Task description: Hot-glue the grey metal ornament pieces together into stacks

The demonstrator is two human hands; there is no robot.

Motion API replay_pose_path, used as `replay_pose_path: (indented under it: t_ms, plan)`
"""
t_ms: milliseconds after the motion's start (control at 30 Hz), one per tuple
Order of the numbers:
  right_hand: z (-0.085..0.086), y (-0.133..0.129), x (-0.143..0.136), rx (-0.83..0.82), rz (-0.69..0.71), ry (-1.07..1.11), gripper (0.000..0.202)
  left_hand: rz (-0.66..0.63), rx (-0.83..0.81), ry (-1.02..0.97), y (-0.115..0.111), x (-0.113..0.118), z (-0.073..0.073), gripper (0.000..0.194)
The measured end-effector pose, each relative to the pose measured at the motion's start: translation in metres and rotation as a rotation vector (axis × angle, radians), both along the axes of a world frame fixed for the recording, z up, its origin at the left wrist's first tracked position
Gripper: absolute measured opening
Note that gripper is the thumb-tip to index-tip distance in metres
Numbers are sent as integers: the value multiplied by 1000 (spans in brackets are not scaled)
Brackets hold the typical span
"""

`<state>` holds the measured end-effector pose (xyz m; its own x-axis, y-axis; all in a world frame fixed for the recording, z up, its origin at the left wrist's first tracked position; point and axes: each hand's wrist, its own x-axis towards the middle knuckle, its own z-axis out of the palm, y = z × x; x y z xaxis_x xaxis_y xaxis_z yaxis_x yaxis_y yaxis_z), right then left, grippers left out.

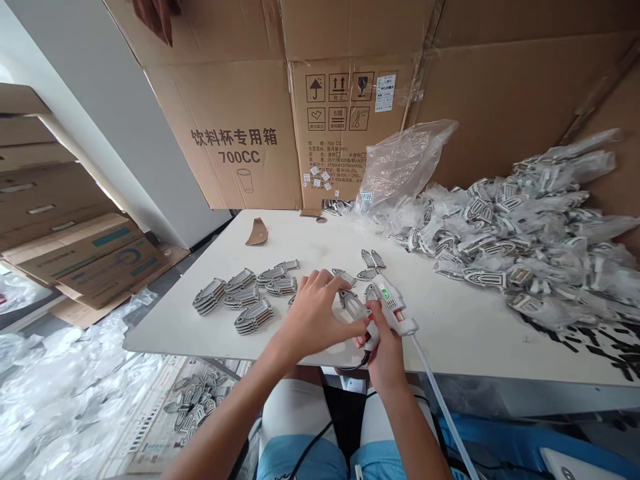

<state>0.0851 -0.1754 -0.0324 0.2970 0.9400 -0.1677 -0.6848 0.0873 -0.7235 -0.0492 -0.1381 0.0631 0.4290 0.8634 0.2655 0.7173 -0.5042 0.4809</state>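
My right hand [387, 353] is wrapped round the handle of a white hot glue gun [395, 307], with a long pale glue stick [440, 393] trailing from its rear. A black cord leaves the handle. My left hand [315, 310] has its thumb and fingers curved round a grey arrow-shaped plastic part [353, 305], pinching it just left of the gun. Beyond the gun's nozzle lie a few similar loose parts [367, 274]. Stacks of the same grey parts [253, 316] stand left of my left hand.
A large heap of bagged grey parts [480, 233] covers the right of the white table [465, 333], with black strips [590, 340] near the right edge. A cardboard scrap [257, 232] lies at the back left. Tall cardboard [240, 93] walls the rear. Plastic bags [55, 393] cover the floor.
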Motion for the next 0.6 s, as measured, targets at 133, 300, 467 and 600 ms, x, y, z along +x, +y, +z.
replay_pose_path:
  t_ms: [133,300,467,600]
  plan:
    - [-2,-3,3,-39,30,-35,47,51,46,-34,-15,1,-11,55]
    - [-3,-2,2,-37,52,-166,43,64,106,-19,-24,3,-11,53]
    - [-1,0,-2,-79,21,-201,47,40,8,-350,-54,-9,-5,37]
    - [1,0,-5,-20,24,-190,45,-574,-416,-662,-105,-42,-41,46]
